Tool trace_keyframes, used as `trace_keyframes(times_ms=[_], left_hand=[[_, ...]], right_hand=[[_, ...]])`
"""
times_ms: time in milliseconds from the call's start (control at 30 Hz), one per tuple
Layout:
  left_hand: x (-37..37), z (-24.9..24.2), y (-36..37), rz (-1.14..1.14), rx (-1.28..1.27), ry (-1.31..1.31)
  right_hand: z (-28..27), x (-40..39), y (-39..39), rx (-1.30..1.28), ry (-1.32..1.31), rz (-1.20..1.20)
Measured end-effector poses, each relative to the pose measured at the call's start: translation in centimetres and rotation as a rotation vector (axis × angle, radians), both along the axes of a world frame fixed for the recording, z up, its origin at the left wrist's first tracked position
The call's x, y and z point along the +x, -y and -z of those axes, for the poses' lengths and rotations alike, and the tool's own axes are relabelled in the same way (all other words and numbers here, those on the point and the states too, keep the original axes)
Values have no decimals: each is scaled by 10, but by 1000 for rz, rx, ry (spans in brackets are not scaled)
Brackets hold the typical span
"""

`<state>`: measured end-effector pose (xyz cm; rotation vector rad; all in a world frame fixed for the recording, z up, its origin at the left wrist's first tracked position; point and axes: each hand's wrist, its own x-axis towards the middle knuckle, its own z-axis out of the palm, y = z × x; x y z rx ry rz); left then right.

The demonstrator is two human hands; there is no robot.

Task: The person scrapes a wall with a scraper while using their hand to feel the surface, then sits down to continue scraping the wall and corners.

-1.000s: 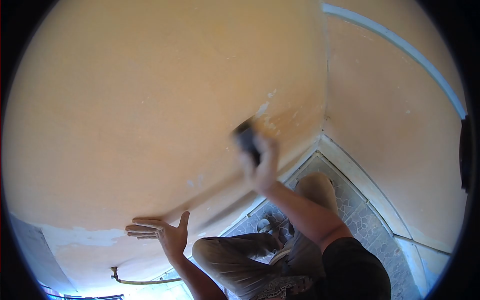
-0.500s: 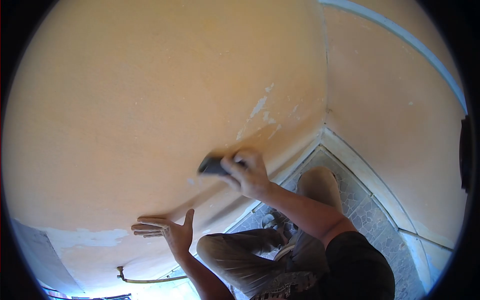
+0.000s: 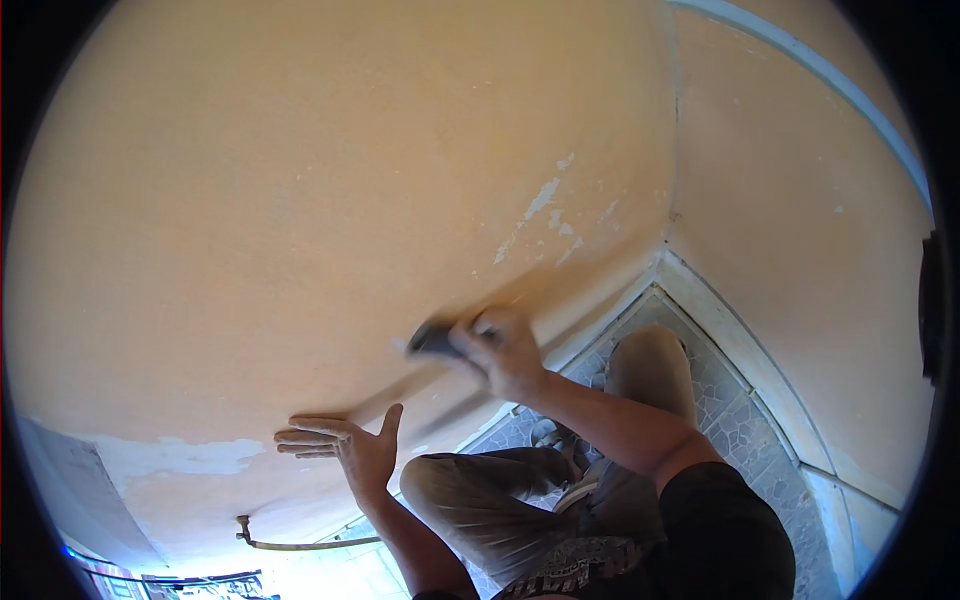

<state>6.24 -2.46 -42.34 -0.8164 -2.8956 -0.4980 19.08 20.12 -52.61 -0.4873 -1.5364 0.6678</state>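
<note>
My right hand (image 3: 505, 355) grips a dark, block-like hand tool (image 3: 436, 339) against the peach-painted wall (image 3: 300, 240). Motion blurs the tool, so its exact kind cannot be made out. A small pale mark shows on the paint beside its left end. Lower and to the left, my left hand (image 3: 355, 450) rests on the wall with its fingers stretched out and the thumb apart, holding nothing. Above the right hand, several pale chipped patches (image 3: 541, 199) mark the paint.
A brass tap (image 3: 243, 530) with a yellowish hose (image 3: 320, 544) sticks out at the lower left, near a bare whitish patch (image 3: 190, 456). My bent knees are close to the wall. On the right, a second wall (image 3: 780, 190) meets it at a corner above the patterned tile floor (image 3: 720, 400).
The view has shifted slightly, so the wall marks and corner appear farther right. My right hand and the tool remain blurred at the wall; my left hand stays flat on it.
</note>
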Motion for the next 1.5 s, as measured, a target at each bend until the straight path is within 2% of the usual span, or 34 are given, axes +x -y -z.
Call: trace_keyframes(times_ms=[33, 67, 133, 167, 200, 233, 300, 333, 367, 400, 433, 467, 500, 533, 567, 633, 700, 733, 800, 867, 933, 967, 1000, 1033, 1100, 1167, 1200, 1233, 1300, 1333, 1400, 1433, 1467, 1500], left_hand=[[4, 0, -2, -17, -65, -317], [10, -6, -2, -18, -72, -323], [18, -23, 1, -34, -165, -312], [12, -18, 7, -55, -165, -313], [3, -9, 15, -6, -191, -357], [-3, -3, 22, 49, -219, -396], [-6, 6, 23, 10, -220, -385], [-15, 13, 30, 5, -148, -209], [-20, 18, 29, 6, -76, -33], [-1, -11, 9, -91, -107, 175], [-5, -2, 10, -78, -102, 182], [-11, 11, 19, -40, -81, 0], [-11, 13, 18, -5, -61, -186], [-7, 14, 17, -23, -146, -341], [-8, 13, 17, -22, -153, -346], [-11, 11, 23, 21, -92, -188], [-6, 8, 19, -3, -134, -227], [-5, 8, 18, 1, -163, -271], [-3, 10, 18, 12, -180, -305], [-4, 11, 14, -38, -152, -259], [6, -2, 1, -60, -153, -174], [10, -7, -1, -98, -162, -97], [5, -2, 3, -103, -170, -98], [-7, 7, 11, -63, -122, -25], [-16, 12, 25, -45, -79, 39], [-12, 14, 23, 19, -44, -57], [-8, 13, 19, 19, -111, -199], [-9, 12, 24, 12, -112, -198], [-14, 16, 23, 31, -21, 46], [-10, 12, 17, -19, -80, 1], [-12, 21, 19, 0, -69, -62], [-13, 24, 21, 3, -56, -133], [-11, 21, 17, 8, -59, -133], [-8, 18, 16, 8, -94, -174]], right_hand=[[-7, 3, 2, 209, 54, -11], [-10, 1, 4, 421, 107, -27], [18, -7, -27, 62, 68, -30], [58, -21, -57, -383, 51, -46], [-26, 7, -78, -73, -241, 391], [-40, 24, -94, -418, -365, 252], [-25, 33, -110, -519, -328, 336], [-18, 37, -117, -608, -302, 435], [-14, 29, -102, -521, -286, 382], [-11, 15, -76, -434, -268, 331], [-11, 3, -55, -231, -266, 278], [-9, -1, -37, -33, -262, 217], [-9, 6, -27, 120, -83, 173], [-11, 10, -30, 232, -18, 167], [-15, 13, -36, 340, 46, 156], [-20, 15, -72, 239, -137, 315], [-25, 20, -99, -402, -415, 254], [-24, 24, -107, -402, -418, 247], [-24, 36, -119, -601, -426, 382], [-10, 15, -77, -456, -281, 299], [-16, -6, -26, -77, -347, 89], [-17, 3, -12, 115, -55, 82], [-31, 12, -3, 241, 98, -23], [-26, 11, -9, 231, 92, -33], [-14, 9, -41, 210, 13, 103], [-29, 11, -81, -51, -276, 401], [-38, 23, -97, -258, -370, 360], [-45, 32, -105, -463, -458, 320], [-31, 16, -86, -401, -430, 327], [-19, 5, -71, -345, -405, 342], [13, -18, -16, -368, -527, -173], [-14, 6, -20, 166, 71, -40], [-25, 12, -11, 438, 154, 37], [-14, 12, -16, 433, 152, 37]])
